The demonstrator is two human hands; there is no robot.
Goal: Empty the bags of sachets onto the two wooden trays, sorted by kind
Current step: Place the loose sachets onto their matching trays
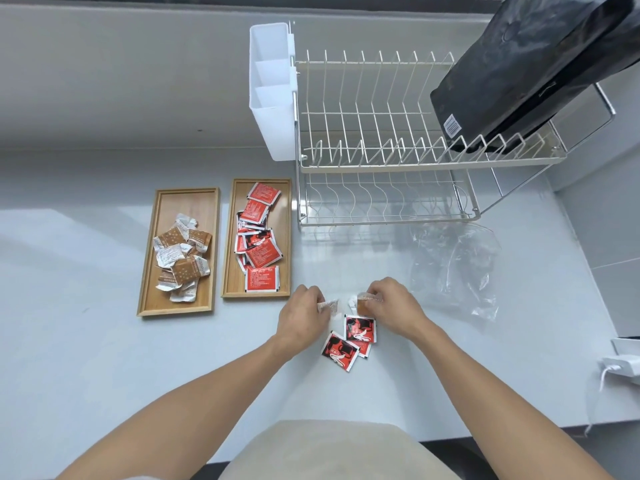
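Two wooden trays lie side by side on the white counter. The left tray (pixel 147 268) holds several brown-and-silver sachets (pixel 181 258). The right tray (pixel 230 258) holds several red sachets (pixel 259 237). Right of the trays, my left hand (pixel 303 318) pinches a brown-and-silver sachet (pixel 329 305), and my right hand (pixel 393 306) grips another brown sachet (pixel 363 304). Just below my hands, three red sachets (pixel 349 341) lie loose on the counter. Empty clear plastic bags (pixel 453 265) lie crumpled to the right of my right hand.
A white wire dish rack (pixel 381 140) with a white cutlery holder (pixel 272 91) stands behind the work spot. A large black bag (pixel 519 67) leans in the rack's right end. A white plug and cable (pixel 620 370) sit at the counter's right edge.
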